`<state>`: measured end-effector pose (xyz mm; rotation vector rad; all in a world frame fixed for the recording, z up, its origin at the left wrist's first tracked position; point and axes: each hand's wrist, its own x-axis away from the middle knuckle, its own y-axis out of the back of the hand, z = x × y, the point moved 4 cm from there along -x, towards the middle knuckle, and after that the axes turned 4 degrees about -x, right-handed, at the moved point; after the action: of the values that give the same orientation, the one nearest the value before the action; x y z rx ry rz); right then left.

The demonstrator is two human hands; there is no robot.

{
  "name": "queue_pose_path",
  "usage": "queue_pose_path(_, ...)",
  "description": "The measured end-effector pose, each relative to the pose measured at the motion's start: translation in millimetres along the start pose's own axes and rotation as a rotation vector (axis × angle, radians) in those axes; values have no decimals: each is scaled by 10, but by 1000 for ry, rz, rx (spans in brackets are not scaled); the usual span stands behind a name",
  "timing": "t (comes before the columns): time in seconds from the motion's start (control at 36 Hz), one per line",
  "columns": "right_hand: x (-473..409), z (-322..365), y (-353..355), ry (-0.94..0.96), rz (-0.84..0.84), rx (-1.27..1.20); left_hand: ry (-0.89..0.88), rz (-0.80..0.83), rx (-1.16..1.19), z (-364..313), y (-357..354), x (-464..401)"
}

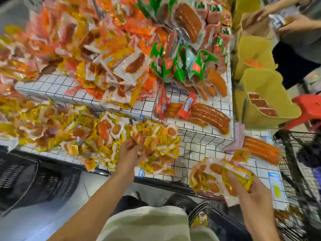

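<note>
A heap of small yellow sausage packets (152, 136) lies on the lower step of a white tiled display (196, 145). My left hand (129, 150) reaches into that heap, its fingers curled around a few packets. To the right, my right hand (243, 186) holds a bunch of yellow sausage packets (217, 176) above the front edge of the display, thumb pressed on top.
Bigger packs of long sausages (210, 117) and green packs (177, 65) cover the upper step. Yellow bags (271, 100) stand at the right, where another person's hands (278, 16) work. A black wire basket (298, 153) sits right; a dark basket (217, 221) lies below.
</note>
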<state>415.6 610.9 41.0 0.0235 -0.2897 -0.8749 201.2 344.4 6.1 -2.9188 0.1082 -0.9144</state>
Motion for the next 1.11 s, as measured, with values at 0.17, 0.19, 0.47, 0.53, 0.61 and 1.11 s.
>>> queue_pose_path(0.17,-31,-6,-112,-14,5,-4,-687,7,-662,-153,-74,277)
queue_pose_path(0.19,-33,9,-144,-7,12,-4,-823,73,-793,-172,-167,226)
queue_pose_path(0.47,-159,230,-454,28,71,-101,-1092,341,-1618,314,-424,-524)
queue_pose_path(0.53,-235,114,-475,-15,87,-144,-1097,332,-1603,354,-335,-567)
queue_pose_path(0.61,-408,-228,-547,-60,89,-95,-1101,328,-1595,384,-268,-576)
queue_pose_path(1.11,-395,-1436,-947,-61,-8,381,-1056,356,-1621,368,-281,-610)
